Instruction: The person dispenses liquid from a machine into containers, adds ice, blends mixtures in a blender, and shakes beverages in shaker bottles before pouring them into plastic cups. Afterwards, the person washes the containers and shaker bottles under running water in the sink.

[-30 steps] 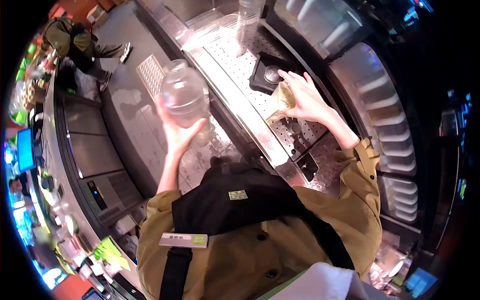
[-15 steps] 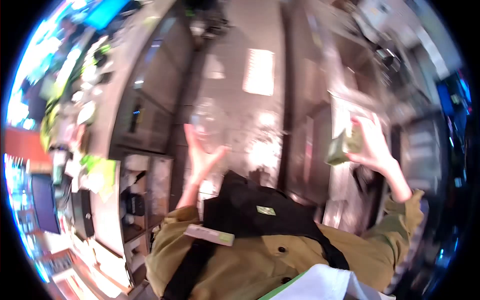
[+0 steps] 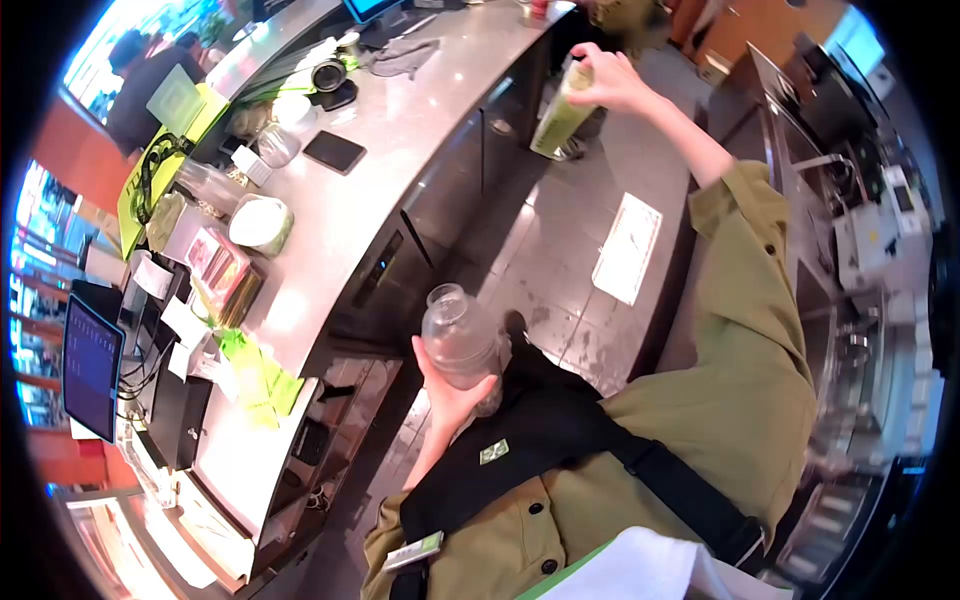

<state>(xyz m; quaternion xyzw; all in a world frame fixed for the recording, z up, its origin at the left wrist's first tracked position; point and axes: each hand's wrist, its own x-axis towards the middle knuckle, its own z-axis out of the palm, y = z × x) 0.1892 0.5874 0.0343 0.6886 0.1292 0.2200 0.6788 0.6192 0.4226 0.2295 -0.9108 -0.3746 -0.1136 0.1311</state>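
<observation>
Left hand (image 3: 452, 393) curled around a rounded, translucent bottle (image 3: 462, 338); right hand (image 3: 612, 80) pinching a boxy green carton (image 3: 562, 115).

1. Clear, glossy plastic is seen in the ribbed bottle (image 3: 462, 345).
2. A smooth, light-catching surface is shown by the green pack (image 3: 562, 122); whether it is made of paper or plastic cannot be told.
3. The pale countertop (image 3: 385, 190) is finished smooth and glossy, with lamps mirrored in it.
4. Dark, sleek metal is suggested by the cabinet fronts (image 3: 455, 190).
5. The floor tiles (image 3: 545, 260) are marked by wet-looking shine.
6. Matt, creased cloth is seen in the olive shirt (image 3: 700, 370), and matt black cloth in the apron (image 3: 535, 405).
7. Soft, rumpled cloth is recognised in the grey rag (image 3: 402, 57).
8. The phone (image 3: 334, 152) is faced in smooth, dark gloss.
</observation>
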